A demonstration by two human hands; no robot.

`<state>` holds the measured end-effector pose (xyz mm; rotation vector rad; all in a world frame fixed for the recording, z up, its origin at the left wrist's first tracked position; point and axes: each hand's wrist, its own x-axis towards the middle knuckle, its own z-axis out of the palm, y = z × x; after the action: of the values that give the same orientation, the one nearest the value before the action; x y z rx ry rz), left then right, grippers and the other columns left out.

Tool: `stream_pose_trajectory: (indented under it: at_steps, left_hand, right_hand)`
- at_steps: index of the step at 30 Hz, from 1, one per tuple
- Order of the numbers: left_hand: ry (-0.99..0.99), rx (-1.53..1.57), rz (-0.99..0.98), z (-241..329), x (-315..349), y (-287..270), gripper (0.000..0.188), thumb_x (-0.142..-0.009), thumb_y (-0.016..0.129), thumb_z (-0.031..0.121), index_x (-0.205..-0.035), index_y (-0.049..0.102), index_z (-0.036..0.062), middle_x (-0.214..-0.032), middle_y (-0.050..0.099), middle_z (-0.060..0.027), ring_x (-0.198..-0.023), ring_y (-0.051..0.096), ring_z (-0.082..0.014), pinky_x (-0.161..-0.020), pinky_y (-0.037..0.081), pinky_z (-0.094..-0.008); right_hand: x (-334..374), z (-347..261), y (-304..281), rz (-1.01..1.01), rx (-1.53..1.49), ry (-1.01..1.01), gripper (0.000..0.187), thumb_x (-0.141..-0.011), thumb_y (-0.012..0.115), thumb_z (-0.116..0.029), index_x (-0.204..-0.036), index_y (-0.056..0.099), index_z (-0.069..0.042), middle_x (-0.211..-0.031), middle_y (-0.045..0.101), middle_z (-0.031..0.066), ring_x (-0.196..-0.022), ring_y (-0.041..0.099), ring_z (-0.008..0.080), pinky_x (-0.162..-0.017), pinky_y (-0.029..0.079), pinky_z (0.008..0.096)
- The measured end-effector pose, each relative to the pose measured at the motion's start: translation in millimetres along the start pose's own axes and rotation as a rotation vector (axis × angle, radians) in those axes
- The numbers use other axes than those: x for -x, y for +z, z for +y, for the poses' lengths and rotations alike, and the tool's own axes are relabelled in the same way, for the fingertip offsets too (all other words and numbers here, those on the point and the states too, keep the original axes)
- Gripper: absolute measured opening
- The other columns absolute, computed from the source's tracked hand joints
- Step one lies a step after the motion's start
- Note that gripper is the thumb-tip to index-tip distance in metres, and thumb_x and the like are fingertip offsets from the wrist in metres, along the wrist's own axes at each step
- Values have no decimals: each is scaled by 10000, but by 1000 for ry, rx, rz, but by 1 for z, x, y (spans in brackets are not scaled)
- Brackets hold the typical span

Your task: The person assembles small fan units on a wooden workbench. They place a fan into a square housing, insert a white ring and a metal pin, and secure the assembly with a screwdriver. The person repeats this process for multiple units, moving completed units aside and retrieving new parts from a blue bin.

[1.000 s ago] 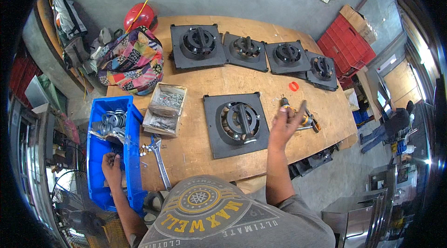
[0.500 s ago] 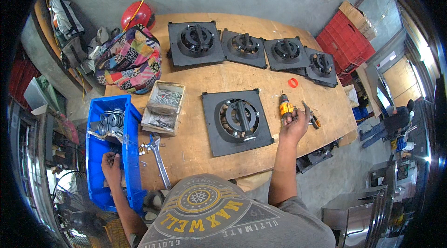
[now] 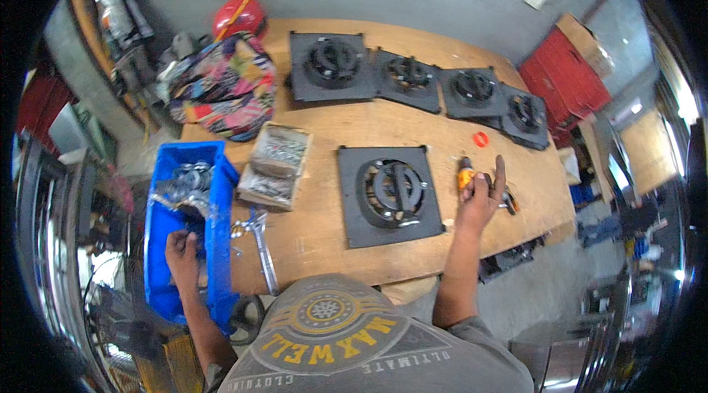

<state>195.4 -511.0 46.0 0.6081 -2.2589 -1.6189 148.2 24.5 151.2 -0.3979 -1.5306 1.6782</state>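
Note:
My left hand [image 3: 182, 251] is inside the near half of a blue bin [image 3: 221, 223], its fingers curled together; whatever they pinch is hidden. Round grey metal pieces [image 3: 193, 178] lie in a clear plastic bag in the bin's far half. At the right, my right hand [image 3: 481, 205] lies over the handle of a yellow-and-black power drill [image 3: 465, 170] on the table. Most of its fingers look curled round it, though one is stretched out; blur hides the exact grip. Between my hands a square black panel with a round fan-like part [image 3: 352, 201] lies flat.
Several similar black panels [image 3: 306, 80] line the far side of the wooden table [image 3: 310, 245]. Two small trays of screws [image 3: 276, 148] and an adjustable wrench [image 3: 263, 253] lie beside the bin. A red ring [image 3: 481, 139], patterned cloth bag [image 3: 228, 91] and red crate [image 3: 564, 87] are farther off.
My view has shifted, so the scene sits farther right in the picture. My left hand stays in the bin and my right hand by the drill; the drill has not moved on the table.

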Motion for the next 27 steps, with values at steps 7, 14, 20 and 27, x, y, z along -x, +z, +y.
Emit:
stream_pose_trajectory:
  at_steps: [7, 14, 20, 27]
  left_hand:
    - [469, -164, -175, 88, 45, 25, 245, -738, 813, 85, -951, 702, 38, -903, 689, -107, -844, 679, -232, -765, 533, -339]
    - [317, -52, -574, 78, 92, 95, 251, -796, 786, 154, -990, 686, 31, -920, 699, -133, -833, 693, -260, -761, 547, -372]
    - [210, -89, -619, 24, 103, 102, 258, -815, 761, 164, -1015, 668, 30, -944, 693, -146, -847, 703, -304, -751, 556, -387]
    - [403, -291, -497, 39, 91, 84, 299, -812, 779, 221, -1033, 688, 41, -965, 710, -134, -891, 695, -343, -814, 551, -403]
  right_hand:
    - [59, 6, 52, -860, 252, 392, 329, -928, 652, -195, -1224, 655, -50, -740, 538, -38, -626, 463, 45, -518, 381, 216]
    - [170, 60, 103, -1597, 321, 693, 292, -990, 609, -268, -1126, 677, -18, -759, 577, -23, -664, 480, 70, -590, 407, 243]
    - [180, 105, 90, -1759, 475, 716, 285, -970, 637, -266, -1029, 684, 9, -836, 663, 33, -749, 562, 108, -675, 470, 287]
    - [193, 131, 106, -1678, 337, 442, 310, -913, 673, -259, -1025, 679, 30, -888, 712, 121, -811, 666, 189, -726, 517, 335]
